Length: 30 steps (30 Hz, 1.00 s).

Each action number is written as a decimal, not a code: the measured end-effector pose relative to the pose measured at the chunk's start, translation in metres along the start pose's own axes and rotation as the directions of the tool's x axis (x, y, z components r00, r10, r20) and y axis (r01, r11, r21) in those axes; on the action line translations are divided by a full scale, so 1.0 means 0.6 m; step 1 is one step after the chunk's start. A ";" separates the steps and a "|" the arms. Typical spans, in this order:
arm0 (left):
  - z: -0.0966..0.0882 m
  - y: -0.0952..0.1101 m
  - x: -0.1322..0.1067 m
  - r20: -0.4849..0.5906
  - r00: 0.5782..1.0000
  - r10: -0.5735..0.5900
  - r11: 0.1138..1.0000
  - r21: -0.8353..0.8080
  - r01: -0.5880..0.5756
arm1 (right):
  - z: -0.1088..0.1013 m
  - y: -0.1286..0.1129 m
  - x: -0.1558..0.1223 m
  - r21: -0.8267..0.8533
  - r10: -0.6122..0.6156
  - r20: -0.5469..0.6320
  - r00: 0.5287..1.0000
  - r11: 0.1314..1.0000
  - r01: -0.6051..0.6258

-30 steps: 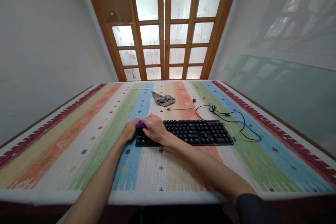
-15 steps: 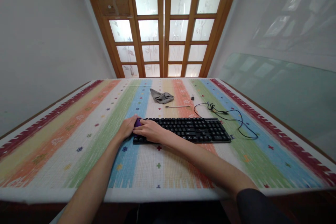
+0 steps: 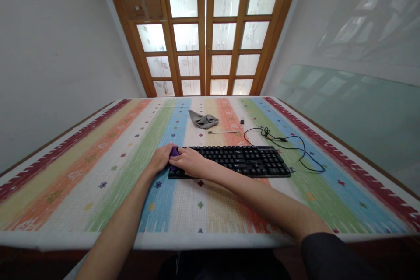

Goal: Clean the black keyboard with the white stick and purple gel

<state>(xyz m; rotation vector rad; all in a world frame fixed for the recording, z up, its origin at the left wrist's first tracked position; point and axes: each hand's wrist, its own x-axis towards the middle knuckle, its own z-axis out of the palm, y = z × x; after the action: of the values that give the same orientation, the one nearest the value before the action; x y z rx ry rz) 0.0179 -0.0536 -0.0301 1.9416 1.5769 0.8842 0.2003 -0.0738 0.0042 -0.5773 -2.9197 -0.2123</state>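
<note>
A black keyboard (image 3: 244,159) lies flat on the table, its left end under my hands. On that end is a small purple piece (image 3: 174,152), soft-looking and mostly covered; its kind cannot be made out. My left hand (image 3: 163,157) is closed around the purple piece's left side, at the keyboard's corner. From the right, my right hand (image 3: 187,160) reaches across the keyboard, its fingers bent and pressed on the same purple piece. The leftmost keys are hidden beneath both hands.
Behind the keyboard lie a crumpled grey cloth (image 3: 204,120), a thin brush (image 3: 223,132) and a small black-and-metal piece (image 3: 242,120). The keyboard's black cable (image 3: 303,148) loops out to the right. A striped tablecloth (image 3: 127,192) covers the table. Wood-framed glass doors (image 3: 205,30) stand beyond.
The view has shifted slightly, so everything on the table sits a little further right. A bit more of the purple piece shows between my hands, which stay at the keyboard's left end.
</note>
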 end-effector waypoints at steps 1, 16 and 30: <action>0.000 0.000 0.000 0.000 1.000 0.000 1.000 0.002 0.000 | 0.001 0.000 -0.002 -0.004 0.003 0.000 1.000 1.000 -0.003; 0.002 -0.001 0.000 -0.002 1.000 -0.019 0.999 0.048 0.020 | -0.010 0.014 -0.047 -0.037 0.017 0.055 0.998 0.999 -0.015; 0.002 0.001 -0.002 0.006 1.000 -0.011 0.999 0.042 0.011 | -0.010 0.027 -0.089 -0.058 0.049 0.040 0.998 0.997 -0.047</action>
<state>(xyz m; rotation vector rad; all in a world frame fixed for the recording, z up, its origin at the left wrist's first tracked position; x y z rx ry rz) 0.0192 -0.0546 -0.0308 1.9605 1.6134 0.8459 0.2562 -0.0795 0.0019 -0.6679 -2.9439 -0.2826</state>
